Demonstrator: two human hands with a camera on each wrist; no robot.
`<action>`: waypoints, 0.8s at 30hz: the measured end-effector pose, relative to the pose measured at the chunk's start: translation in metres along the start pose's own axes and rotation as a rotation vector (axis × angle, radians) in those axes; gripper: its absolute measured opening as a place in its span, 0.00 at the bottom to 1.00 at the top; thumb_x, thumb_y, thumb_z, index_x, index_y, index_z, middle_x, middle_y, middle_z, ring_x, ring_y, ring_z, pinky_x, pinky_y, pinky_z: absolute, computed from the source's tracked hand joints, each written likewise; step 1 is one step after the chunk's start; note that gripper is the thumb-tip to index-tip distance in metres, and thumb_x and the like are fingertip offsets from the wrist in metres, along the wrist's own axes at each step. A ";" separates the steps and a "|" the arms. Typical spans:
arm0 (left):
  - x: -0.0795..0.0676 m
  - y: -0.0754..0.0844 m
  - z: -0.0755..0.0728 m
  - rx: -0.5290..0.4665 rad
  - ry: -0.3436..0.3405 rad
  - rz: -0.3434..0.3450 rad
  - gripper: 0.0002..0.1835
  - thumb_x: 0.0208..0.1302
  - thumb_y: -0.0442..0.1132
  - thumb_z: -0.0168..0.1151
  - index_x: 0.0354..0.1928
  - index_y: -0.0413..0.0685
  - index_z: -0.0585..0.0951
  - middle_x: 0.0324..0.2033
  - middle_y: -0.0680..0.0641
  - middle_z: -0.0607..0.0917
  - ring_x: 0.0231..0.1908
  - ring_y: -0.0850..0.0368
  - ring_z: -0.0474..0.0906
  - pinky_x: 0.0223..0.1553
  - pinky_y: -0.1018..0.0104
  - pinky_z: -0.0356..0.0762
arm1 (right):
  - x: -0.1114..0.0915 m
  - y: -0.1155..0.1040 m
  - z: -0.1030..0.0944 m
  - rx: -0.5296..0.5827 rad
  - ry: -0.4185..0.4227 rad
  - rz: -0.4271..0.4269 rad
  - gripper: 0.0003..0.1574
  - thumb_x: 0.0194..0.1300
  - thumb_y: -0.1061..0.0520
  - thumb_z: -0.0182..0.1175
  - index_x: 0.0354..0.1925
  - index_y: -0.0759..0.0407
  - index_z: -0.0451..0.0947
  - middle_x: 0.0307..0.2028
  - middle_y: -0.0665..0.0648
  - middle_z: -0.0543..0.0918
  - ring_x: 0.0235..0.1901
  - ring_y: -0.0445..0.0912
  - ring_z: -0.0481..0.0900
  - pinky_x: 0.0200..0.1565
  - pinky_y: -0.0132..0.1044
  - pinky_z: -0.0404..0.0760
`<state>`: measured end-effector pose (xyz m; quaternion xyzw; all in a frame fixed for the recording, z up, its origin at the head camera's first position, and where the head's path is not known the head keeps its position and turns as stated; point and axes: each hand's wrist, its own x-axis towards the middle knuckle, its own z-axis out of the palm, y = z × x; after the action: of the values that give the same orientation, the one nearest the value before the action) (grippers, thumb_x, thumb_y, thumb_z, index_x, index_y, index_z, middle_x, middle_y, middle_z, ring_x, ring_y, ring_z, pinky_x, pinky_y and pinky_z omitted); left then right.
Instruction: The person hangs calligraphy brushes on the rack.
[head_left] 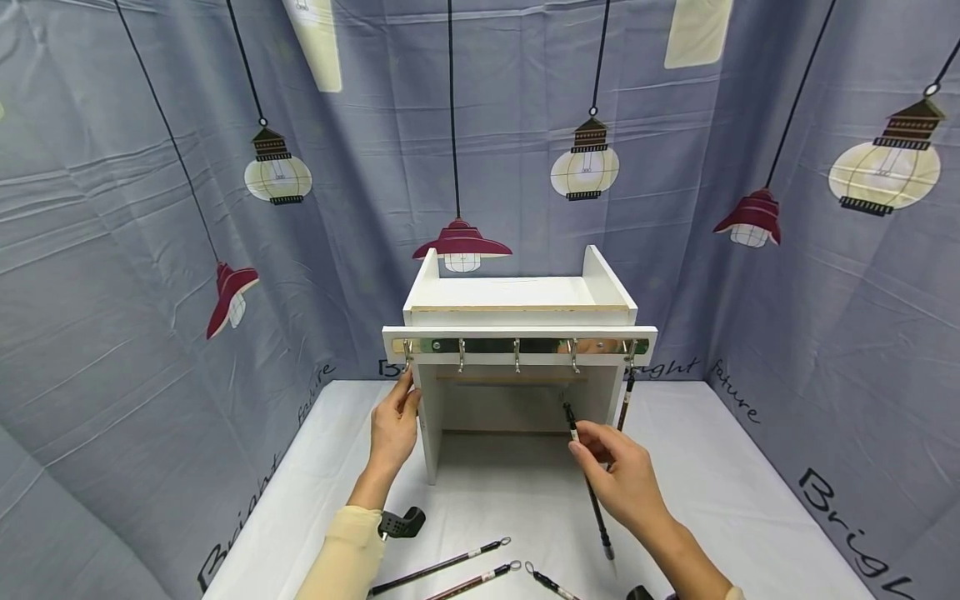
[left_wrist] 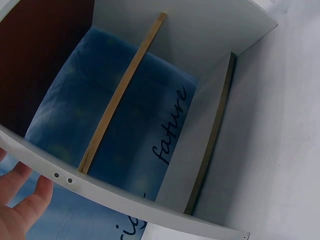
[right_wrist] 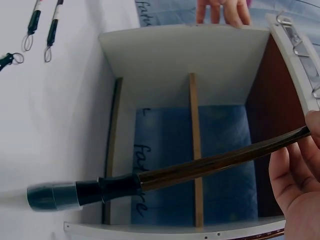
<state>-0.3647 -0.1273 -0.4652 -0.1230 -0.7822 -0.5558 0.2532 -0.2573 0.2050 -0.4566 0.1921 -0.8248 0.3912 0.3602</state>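
Observation:
A calligraphy brush [head_left: 596, 508] with a dark handle slants downward, its black ferrule and pale tip lowest. My right hand [head_left: 618, 475] pinches it near the top, below the rail of metal hooks [head_left: 487, 345]. In the right wrist view its wooden handle [right_wrist: 215, 162] crosses in front of the open white rack [right_wrist: 185, 50]. A second brush [head_left: 626, 400] hangs from the rightmost hook, partly behind my right hand. My left hand [head_left: 393, 425] rests its fingertips against the outside of the rack's left side panel [left_wrist: 125, 200], just under the leftmost hook.
Several brushes with loops lie on the white table near its front, among them one dark brush [head_left: 442, 568], a brownish one [head_left: 472, 583] and one at the front middle [head_left: 551, 586]. A black wrist device [head_left: 402, 522] shows beside the left sleeve. Grey-blue curtains [head_left: 517, 125] surround the table.

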 end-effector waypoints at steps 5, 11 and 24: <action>0.000 -0.001 0.000 -0.007 -0.003 0.000 0.26 0.79 0.39 0.55 0.76 0.51 0.70 0.71 0.41 0.74 0.67 0.42 0.76 0.62 0.46 0.80 | 0.005 -0.005 -0.002 0.013 0.017 0.007 0.19 0.60 0.70 0.72 0.50 0.61 0.85 0.33 0.48 0.86 0.29 0.33 0.80 0.31 0.22 0.81; 0.000 -0.002 0.001 -0.002 -0.001 0.005 0.26 0.79 0.39 0.56 0.76 0.52 0.69 0.71 0.42 0.75 0.67 0.42 0.76 0.62 0.46 0.80 | 0.011 -0.008 -0.003 0.007 0.042 0.040 0.18 0.60 0.68 0.73 0.49 0.62 0.85 0.34 0.49 0.86 0.30 0.33 0.79 0.31 0.23 0.80; 0.000 -0.001 0.000 0.016 0.005 0.004 0.26 0.79 0.40 0.56 0.75 0.52 0.70 0.71 0.43 0.75 0.66 0.42 0.77 0.61 0.46 0.80 | 0.022 -0.008 -0.002 -0.022 0.111 0.120 0.17 0.59 0.67 0.74 0.47 0.62 0.85 0.33 0.52 0.87 0.29 0.33 0.80 0.32 0.19 0.79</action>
<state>-0.3652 -0.1272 -0.4664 -0.1211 -0.7858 -0.5493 0.2572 -0.2662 0.2011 -0.4357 0.1163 -0.8177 0.4133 0.3834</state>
